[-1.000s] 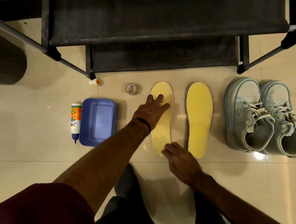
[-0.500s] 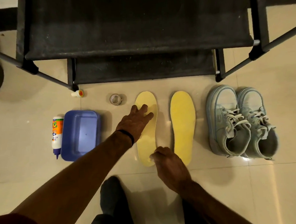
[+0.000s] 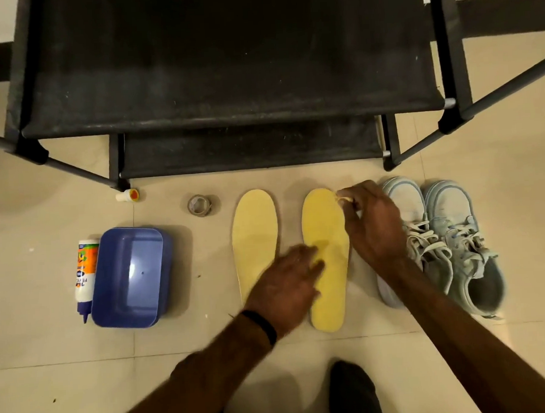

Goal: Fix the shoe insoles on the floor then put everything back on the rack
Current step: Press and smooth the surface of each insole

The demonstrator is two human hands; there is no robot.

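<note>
Two yellow insoles lie side by side on the tiled floor: the left insole and the right insole. My left hand rests flat across the gap between them, fingers spread onto the right insole's middle. My right hand pinches the right insole's upper right edge near the toe. A pair of pale blue sneakers stands just right of the insoles. The black shoe rack stands directly behind everything.
Left of the insoles sit a tape roll, a blue plastic tub, a glue bottle lying flat and a small white cap by the rack's leg. My dark-socked foot is at the bottom.
Both hands left the left insole and moved right. My left hand now presses the right insole's middle and my right hand reached up to pinch its toe edge. The camera tilted forward.
</note>
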